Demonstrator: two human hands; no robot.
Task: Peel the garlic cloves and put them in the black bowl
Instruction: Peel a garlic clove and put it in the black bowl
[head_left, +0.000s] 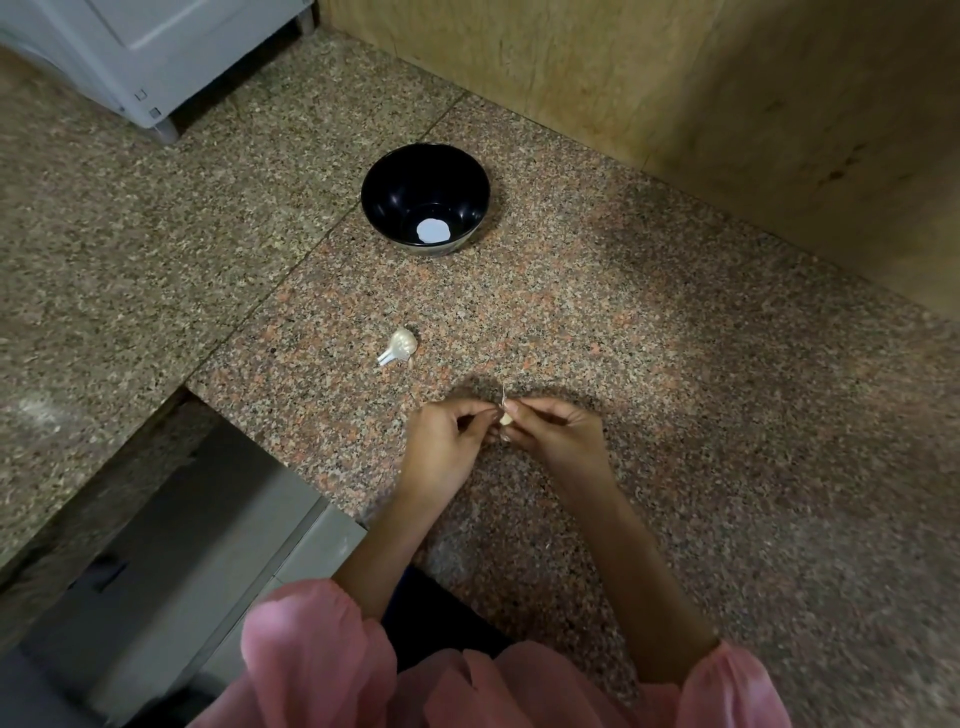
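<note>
Head view looks down on a speckled granite bench (649, 322) where a person in pink sleeves (317, 660) works with both hands close together near the front edge. The left hand (447, 447) and the right hand (558, 436) meet fingertip to fingertip, each pinching the same small pale garlic clove (506, 419) held just above the bench. A thin wisp of skin (503, 396) sticks up from the clove between the fingertips. Whether the clove is fully peeled cannot be told; it is small and partly hidden by the fingers.

Beyond the hands, a little to the left, the rest of the garlic bulb (401, 345) lies on its side on the bench, its stem pointing toward the near left. Farther back stands the black bowl (387, 192), upright, well apart from the hands and the bulb. No cloves show inside it, only a bright round reflection on its bottom.

A white appliance (150, 57) sits at the far left corner, and a tan stone wall (675, 78) rises behind the bench.
</note>
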